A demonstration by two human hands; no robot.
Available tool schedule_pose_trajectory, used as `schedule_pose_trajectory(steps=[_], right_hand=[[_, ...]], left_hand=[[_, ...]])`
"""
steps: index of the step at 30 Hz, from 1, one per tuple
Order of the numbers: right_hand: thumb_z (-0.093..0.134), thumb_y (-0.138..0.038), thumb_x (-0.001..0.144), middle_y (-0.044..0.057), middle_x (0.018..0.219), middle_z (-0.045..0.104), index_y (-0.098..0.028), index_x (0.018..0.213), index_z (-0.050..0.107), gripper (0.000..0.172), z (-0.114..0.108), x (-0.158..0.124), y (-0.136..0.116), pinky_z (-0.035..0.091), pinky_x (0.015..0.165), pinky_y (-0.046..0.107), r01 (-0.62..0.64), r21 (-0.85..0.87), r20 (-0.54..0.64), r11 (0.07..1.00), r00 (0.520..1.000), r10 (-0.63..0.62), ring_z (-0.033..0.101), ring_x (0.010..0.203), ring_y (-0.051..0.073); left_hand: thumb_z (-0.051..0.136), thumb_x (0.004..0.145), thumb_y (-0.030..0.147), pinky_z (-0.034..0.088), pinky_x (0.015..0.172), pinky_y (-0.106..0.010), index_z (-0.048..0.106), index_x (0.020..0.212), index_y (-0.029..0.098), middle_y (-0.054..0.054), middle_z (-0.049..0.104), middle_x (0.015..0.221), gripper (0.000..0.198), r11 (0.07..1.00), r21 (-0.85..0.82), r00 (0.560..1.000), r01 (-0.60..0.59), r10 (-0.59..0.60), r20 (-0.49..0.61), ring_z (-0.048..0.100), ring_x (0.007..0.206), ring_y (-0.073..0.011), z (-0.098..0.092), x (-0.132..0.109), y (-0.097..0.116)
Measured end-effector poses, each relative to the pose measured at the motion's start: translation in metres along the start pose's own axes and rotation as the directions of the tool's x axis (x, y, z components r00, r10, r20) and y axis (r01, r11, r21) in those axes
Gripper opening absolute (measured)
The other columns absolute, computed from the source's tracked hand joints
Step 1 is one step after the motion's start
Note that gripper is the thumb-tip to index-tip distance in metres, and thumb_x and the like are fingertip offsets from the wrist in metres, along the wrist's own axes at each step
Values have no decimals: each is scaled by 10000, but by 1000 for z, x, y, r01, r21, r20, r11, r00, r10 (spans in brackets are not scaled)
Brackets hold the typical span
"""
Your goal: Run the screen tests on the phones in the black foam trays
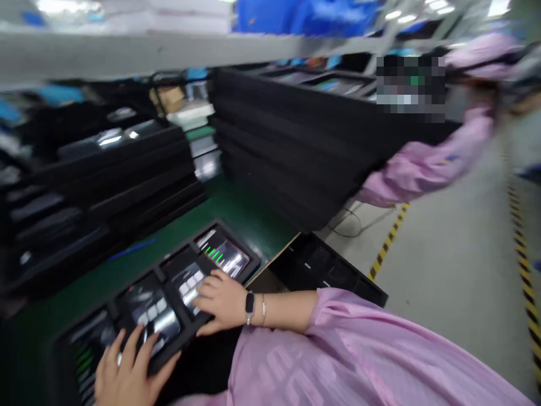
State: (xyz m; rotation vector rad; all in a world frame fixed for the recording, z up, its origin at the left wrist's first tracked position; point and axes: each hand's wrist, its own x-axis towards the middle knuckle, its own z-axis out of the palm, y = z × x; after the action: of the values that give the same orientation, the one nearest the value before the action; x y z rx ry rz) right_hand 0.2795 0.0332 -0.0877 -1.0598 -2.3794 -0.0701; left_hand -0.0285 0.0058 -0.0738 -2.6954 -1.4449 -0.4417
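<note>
Four lit devices lie face-up in a black tray, lower left of the frame, presumably walled apart so they don't rub. The left hand and right hand spread over them, fingers wide, gripping nothing.

Top: I see a pale shelf edge, blue items above it, blurred | Mid: tall black stack; lower black stack to its left; brown carton showing between them, farther back; green tabletop | Right: co-worker's pink sleeve at the tall black stack; yellow-black tape on grey floor.
</note>
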Motion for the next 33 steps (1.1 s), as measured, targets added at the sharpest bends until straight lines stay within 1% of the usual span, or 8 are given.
schedule_pose_trajectory(steps=[2, 6, 14, 17, 20, 23, 28, 33], right_hand=[[644, -801, 872, 95, 1226, 689, -209, 1164, 699, 662, -14, -9, -13, 352, 1105, 573, -19, 11, 65, 1000, 998, 18, 575, 1113, 287], [716, -553, 935, 186, 1313, 649, -121, 1261, 672, 543, -34, -18, -22, 241, 1177, 658, -72, 156, 164, 985, 985, 46, 530, 1218, 365], [613, -604, 974, 145, 1261, 681, -149, 1214, 705, 523, -35, -31, -28, 272, 1196, 633, -32, 46, 146, 998, 989, 25, 572, 1184, 342], [561, -700, 973, 184, 1375, 626, -146, 1307, 663, 655, -32, -31, -30, 283, 1201, 639, -90, 36, 115, 995, 990, 86, 526, 1298, 375], [459, -752, 992, 235, 1506, 525, -130, 1492, 520, 800, -25, -30, -34, 246, 1196, 704, -204, 19, 111, 979, 973, 200, 411, 1437, 432], [416, -716, 1021, 245, 1490, 535, -118, 1532, 459, 788, -23, -30, -36, 208, 1187, 751, -250, 41, 135, 967, 961, 243, 405, 1445, 455], [486, -635, 1018, 230, 1482, 524, -158, 1484, 459, 667, -44, -44, -10, 315, 1190, 676, -337, 150, -45, 929, 937, 347, 459, 1426, 403], [509, -545, 1009, 188, 1303, 640, -163, 1346, 552, 511, -60, -69, 32, 300, 1201, 672, -434, 61, -38, 899, 899, 437, 558, 1324, 376]], left_hand=[[680, 868, 543, 398, 1182, -669, 809, 1126, 277, -141, 677, 1380, 392, 993, 32, 992, 118, -116, -44, 465, 1450, -449, -16, -3, 25], [791, 828, 572, 329, 1245, -628, 767, 1226, 280, -131, 604, 1491, 494, 979, 1, 976, 202, -202, 82, 435, 1480, -412, -32, -2, 51], [822, 799, 625, 228, 1286, -629, 739, 1270, 258, -133, 537, 1561, 603, 970, -48, 961, 240, -230, 151, 371, 1522, -408, -32, -15, 62], [779, 807, 695, 202, 1291, -632, 720, 1309, 261, -130, 505, 1583, 666, 953, -83, 952, 291, -280, 124, 320, 1544, -418, -31, -15, 62], [727, 818, 753, 188, 1284, -661, 587, 1484, 246, -161, 406, 1647, 849, 906, -90, 909, 413, -405, 98, 219, 1580, -449, -28, -13, 61], [712, 819, 767, 163, 1275, -699, 475, 1574, 257, -165, 295, 1704, 941, 868, -76, 868, 491, -481, 120, 115, 1602, -485, -22, -10, 61], [712, 838, 738, 109, 1247, -765, 546, 1515, 293, -155, 250, 1724, 826, 843, -89, 844, 530, -515, 148, 64, 1598, -526, -19, -5, 59], [678, 899, 674, 173, 1276, -677, 461, 1563, 239, -193, 297, 1690, 823, 841, -179, 846, 510, -528, -70, 164, 1598, -451, -39, -27, 46]])
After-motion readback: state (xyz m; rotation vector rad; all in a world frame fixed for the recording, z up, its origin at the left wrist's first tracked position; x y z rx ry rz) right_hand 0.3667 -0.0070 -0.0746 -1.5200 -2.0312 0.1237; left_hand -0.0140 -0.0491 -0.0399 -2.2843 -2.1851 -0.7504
